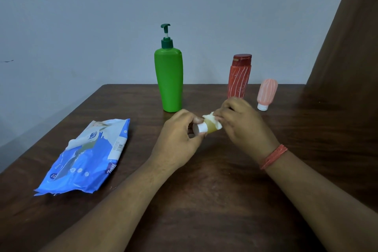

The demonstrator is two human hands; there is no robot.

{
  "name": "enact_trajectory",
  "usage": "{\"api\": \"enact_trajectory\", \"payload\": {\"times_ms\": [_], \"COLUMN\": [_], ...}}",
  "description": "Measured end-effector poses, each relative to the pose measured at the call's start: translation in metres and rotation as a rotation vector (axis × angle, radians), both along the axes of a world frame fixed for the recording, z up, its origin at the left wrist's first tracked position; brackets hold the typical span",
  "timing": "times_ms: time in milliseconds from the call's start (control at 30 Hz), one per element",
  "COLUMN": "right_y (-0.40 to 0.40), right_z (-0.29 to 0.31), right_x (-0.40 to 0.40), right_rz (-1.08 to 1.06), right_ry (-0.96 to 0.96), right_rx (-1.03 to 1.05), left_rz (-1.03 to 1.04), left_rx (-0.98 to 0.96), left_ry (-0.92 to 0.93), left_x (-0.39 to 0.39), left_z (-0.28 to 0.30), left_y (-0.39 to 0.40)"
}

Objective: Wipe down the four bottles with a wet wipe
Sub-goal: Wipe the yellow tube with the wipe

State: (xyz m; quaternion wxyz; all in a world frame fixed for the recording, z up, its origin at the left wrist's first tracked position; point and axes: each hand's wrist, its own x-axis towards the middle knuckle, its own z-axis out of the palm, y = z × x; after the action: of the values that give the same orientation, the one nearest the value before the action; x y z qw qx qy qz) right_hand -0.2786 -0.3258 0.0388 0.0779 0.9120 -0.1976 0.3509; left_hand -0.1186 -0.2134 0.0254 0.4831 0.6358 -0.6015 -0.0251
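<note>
Nearest the camera, two bare forearms reach forward over a dark wooden table (204, 200), the right one with a red thread band (273, 156) at the wrist. Just above the table's middle, both hands hold a small yellowish bottle (210, 128) on its side. Its long axis runs left to right and slightly away, with the white cap (199, 128) pointing left toward the left hand and the base to the right.

The left hand (180, 139) pinches the cap end, thumb and fingertips pressed onto the white cap. The right hand (241, 125) is curled closed around the bottle's far end, pressing a white wet wipe (211, 118) against it; the wipe bunches over the bottle's top and right side.

To the left, near the table's edge, lies a blue pack of wipes (88, 159), its flap peeled up.

Farther back stands a tall green pump bottle (169, 80), upright, nozzle pointing right. Right of it, partly behind the right hand, a red bottle (239, 77) stands with its cap on top. Farthest right, a small pink bottle (267, 93) stands on its white cap, leaning slightly right.
</note>
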Motion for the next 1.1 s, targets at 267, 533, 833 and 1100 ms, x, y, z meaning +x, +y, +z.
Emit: {"api": "enact_trajectory", "payload": {"times_ms": [267, 533, 833, 1100], "right_y": [-0.018, 0.005, 0.012, 0.014], "right_z": [-0.005, -0.005, -0.005, -0.009], "right_x": [-0.014, 0.003, 0.004, 0.005], "right_rz": [-0.173, 0.057, 0.117, 0.147], "right_ry": [-0.191, -0.105, -0.038, -0.076], "right_rx": [0.175, -0.020, -0.052, -0.045], "left_rz": [0.044, 0.002, -0.029, -0.063], "left_rx": [0.051, 0.113, 0.057, 0.031], "left_ry": [0.239, 0.450, 0.626, 0.780], "left_x": [-0.001, -0.001, -0.001, 0.000], "left_z": [0.006, -0.001, -0.003, -0.004], "left_y": [0.002, -0.002, -0.005, -0.006]}}
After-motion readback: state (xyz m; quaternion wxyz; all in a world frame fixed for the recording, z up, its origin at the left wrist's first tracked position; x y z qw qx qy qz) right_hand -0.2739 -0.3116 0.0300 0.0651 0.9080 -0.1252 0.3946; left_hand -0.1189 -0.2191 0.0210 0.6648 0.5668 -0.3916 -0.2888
